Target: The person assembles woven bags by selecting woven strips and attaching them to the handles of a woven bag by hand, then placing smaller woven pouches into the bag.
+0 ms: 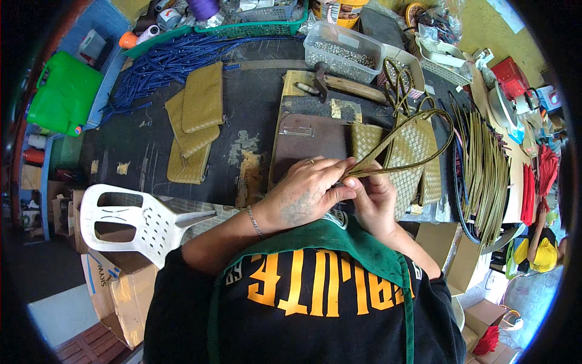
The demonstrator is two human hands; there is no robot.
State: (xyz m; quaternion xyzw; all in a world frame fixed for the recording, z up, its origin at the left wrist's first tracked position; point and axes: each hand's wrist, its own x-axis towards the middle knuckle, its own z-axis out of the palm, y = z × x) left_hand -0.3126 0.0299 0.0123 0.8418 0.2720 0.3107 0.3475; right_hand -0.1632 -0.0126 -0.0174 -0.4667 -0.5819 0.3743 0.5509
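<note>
Over the black workbench [257, 97], the left hand [306, 191] and right hand [377, 203] pinch an olive cord [383, 144] narrowly between thumbs and fingers; its loop arches above woven olive panels [405, 179]. Beyond lies a wooden-handled hammer [354, 88]

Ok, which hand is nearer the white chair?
Left. The left hand is to the right of the white chair in view; the right hand is farther right.

A slim olive-brown cord strap [383, 142] is pinched at its near-left end, its free length curving far right in a broad open loop.
</note>
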